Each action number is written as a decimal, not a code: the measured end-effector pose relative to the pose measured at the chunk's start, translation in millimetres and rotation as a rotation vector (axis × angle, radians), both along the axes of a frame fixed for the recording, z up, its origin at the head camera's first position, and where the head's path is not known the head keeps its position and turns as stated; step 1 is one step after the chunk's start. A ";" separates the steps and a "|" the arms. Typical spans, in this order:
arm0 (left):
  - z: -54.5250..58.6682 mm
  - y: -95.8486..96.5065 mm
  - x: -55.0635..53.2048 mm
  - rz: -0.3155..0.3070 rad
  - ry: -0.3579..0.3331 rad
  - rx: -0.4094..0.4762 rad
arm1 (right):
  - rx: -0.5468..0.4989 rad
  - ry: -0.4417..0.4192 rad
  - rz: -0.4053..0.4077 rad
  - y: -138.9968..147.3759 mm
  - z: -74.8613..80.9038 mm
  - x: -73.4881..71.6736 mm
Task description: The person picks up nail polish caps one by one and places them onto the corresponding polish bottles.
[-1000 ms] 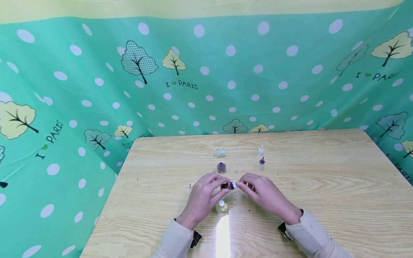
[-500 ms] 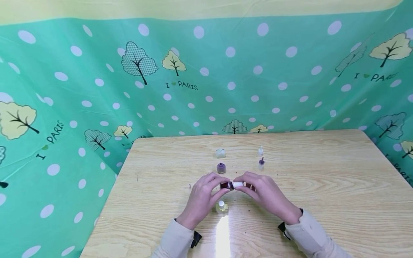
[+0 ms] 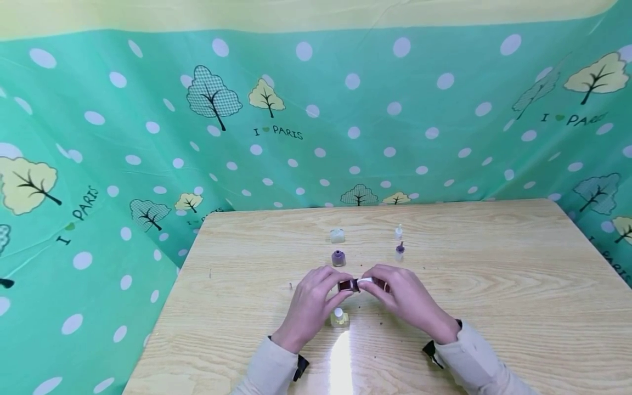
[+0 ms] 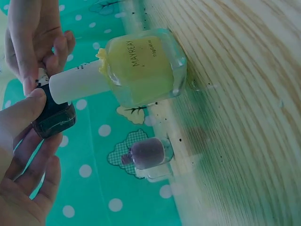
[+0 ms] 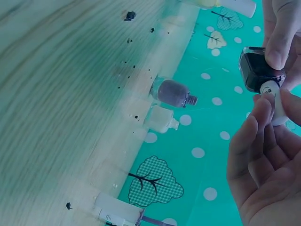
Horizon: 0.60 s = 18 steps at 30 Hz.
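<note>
Over the middle of the table my left hand (image 3: 312, 302) grips a small dark red nail polish bottle (image 3: 348, 285) between thumb and fingers, tilted on its side. My right hand (image 3: 407, 296) pinches the bottle's white cap (image 5: 273, 96), which meets the neck. Whether the cap is screwed tight cannot be told. Just in front of the hands stands a yellow nail polish bottle (image 4: 141, 70) with its white cap on. Beyond them are an uncapped purple nail polish bottle (image 3: 338, 258) and an uncapped whitish one (image 5: 160, 118).
Right of the uncapped bottles, two white caps stand brush up: one with a purple-coated brush (image 3: 400, 251), another with a pale brush (image 3: 399, 232) behind it. Dark specks dot the wooden table (image 3: 494, 285). A green patterned cloth (image 3: 316, 109) hangs behind the far edge.
The right fingers slid back along the white cap, baring more of it, then came forward again toward the bottle. The left hand and its bottle stay almost still.
</note>
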<state>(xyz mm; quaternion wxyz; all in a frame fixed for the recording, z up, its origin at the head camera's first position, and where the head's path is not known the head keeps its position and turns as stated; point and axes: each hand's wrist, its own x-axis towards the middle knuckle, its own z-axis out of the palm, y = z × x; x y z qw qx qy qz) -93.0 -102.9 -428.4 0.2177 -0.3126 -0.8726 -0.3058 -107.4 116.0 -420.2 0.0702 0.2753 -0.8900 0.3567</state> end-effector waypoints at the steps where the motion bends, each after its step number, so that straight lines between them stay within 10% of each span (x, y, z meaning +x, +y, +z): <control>1: -0.4 0.2 -0.1 -0.001 0.001 -0.004 | -0.002 -0.013 -0.001 0.2 0.4 -0.2; 18: -3.3 0.7 -3.2 -0.030 0.144 -0.066 | -0.014 0.003 -0.028 0.3 2.6 2.3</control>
